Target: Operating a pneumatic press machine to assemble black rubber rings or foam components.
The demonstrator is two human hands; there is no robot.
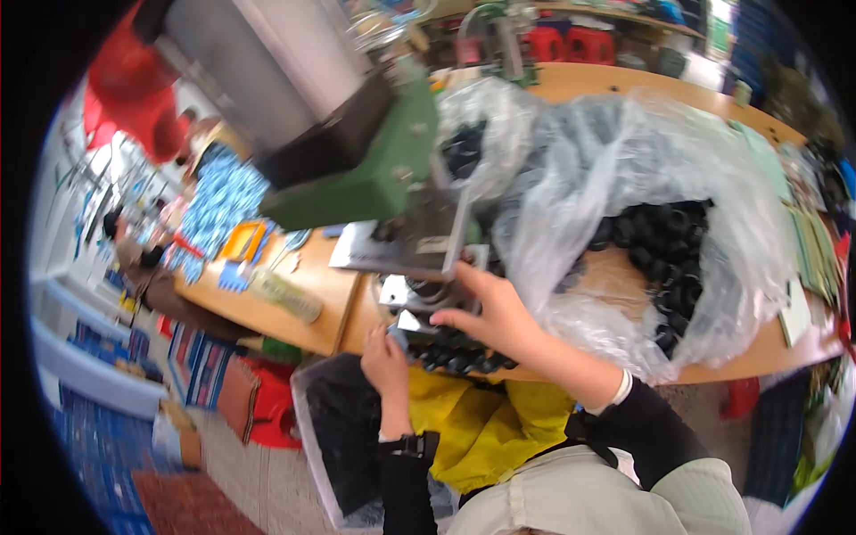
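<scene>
Right of the right grip [496, 308], large clear plastic bag [571, 169] on the bench [575, 82], side gaping, black curvy parts [655, 241] heaped inside. Beyond that grip, smaller clear bag [508, 102], dark pieces showing through. Below the left grip [385, 364], pale-walled bin [314, 446] with dark material in it.

Right forearm slants in from lower right; thumb and forefinger stand apart at the metal fixture [392, 290], other fingers mostly hidden; cannot tell if anything is pinched. Left forearm comes up nearly straight, fingers curled upward by the fixture's near side, beside a small greyish piece; cannot tell whether it is pinched.

Row of black parts [459, 358] lies just below the right grip and right of the left one, along the bench's front edge. Green machine head [370, 183] hangs above both grips. Yellow cloth [481, 423] under the row, over the lap.
</scene>
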